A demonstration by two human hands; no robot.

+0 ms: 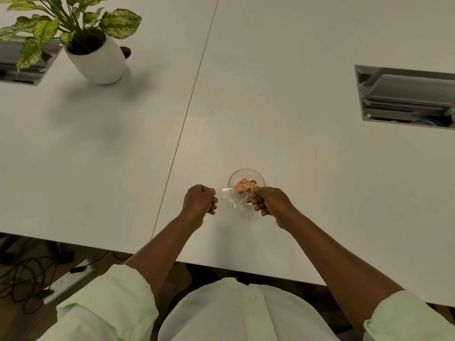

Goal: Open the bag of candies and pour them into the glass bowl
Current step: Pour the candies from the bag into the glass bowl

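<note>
White table (pixel 270 107); both hands' (pixel 200 199) (pixel 270 202) grip clamps clear bag (pixel 234 195), blurring glass bowl (pixel 247 177)

Orange and dark green candies (pixel 243 184) are showing through a clear bag (pixel 234 194) and a clear glass bowl (pixel 246 174) on a plain white tabletop (pixel 283 119). At ten o'clock, a white pot (pixel 103 61) is carrying green leaves (pixel 120 22) speckled cream. Pale mint-green sleeves (pixel 110 306) are framing the scene.

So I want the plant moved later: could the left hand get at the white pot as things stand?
Probably not right away: the left hand is shut on the clear bag, and the white pot stands far across the table, though nothing lies between.
</note>
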